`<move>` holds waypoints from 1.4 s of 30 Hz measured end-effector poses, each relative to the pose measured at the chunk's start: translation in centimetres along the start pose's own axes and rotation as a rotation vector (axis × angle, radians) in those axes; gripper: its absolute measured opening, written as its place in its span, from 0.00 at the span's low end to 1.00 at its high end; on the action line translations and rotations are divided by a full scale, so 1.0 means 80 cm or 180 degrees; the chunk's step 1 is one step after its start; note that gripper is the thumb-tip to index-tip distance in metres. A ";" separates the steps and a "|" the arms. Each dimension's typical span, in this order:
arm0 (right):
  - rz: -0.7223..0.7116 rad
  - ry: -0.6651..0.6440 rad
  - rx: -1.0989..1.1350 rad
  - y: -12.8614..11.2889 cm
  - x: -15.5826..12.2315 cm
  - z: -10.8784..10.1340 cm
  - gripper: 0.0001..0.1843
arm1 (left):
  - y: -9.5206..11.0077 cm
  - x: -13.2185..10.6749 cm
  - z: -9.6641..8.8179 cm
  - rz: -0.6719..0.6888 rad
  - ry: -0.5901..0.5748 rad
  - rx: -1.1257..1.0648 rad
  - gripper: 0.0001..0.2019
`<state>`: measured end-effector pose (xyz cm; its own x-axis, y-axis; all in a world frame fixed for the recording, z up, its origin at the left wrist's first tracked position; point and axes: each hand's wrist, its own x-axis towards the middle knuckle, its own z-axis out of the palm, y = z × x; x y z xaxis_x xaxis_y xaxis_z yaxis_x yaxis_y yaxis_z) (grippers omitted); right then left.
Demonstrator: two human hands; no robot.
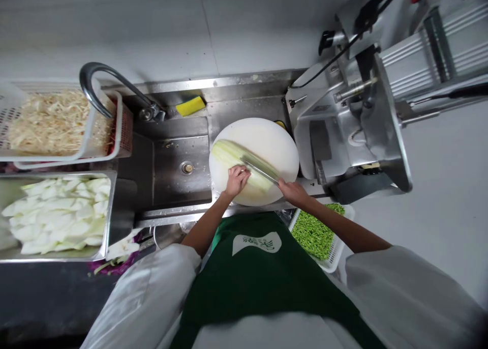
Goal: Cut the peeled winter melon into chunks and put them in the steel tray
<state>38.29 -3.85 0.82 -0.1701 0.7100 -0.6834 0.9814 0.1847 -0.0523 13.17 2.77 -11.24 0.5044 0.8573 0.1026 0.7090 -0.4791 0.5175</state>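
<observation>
A long, pale green vegetable [232, 151], which looks like a peeled gourd, lies slanted on a round white cutting board [274, 138]. My right hand [292, 192] is closed around the handle of a kitchen knife [261, 171]. The blade points up and left across the vegetable; I cannot tell how deep it sits. With curled fingers my left hand [238, 180] presses on the near side of the vegetable, close to the blade. My left hand hides part of the vegetable.
Left of the board is a steel sink [179, 181] under a curved faucet [109, 71]. A yellow sponge [190, 106] rests behind. A steel tray [112, 211] of pale slices and a white basket [89, 135] of sprouts stand left. A slicing machine [389, 120] is right, above chopped greens [314, 232].
</observation>
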 end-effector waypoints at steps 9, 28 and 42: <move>0.0098 0.0498 0.0177 0.063 -0.103 0.008 0.18 | -0.033 0.005 -0.073 0.0573 -0.0852 0.0468 0.26; 0.1024 0.0441 0.1298 -0.022 -0.013 0.041 0.19 | 0.008 -0.015 -0.060 -0.0178 -0.0681 0.1269 0.60; 0.0942 0.0354 0.0906 -0.017 -0.086 0.014 0.15 | 0.077 0.101 0.017 0.1019 -0.0722 0.0132 0.19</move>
<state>38.24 -9.76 4.77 0.1294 0.7761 -0.6172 0.9721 -0.2220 -0.0754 22.29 6.49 -8.35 0.7961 0.6021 0.0605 0.5151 -0.7267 0.4545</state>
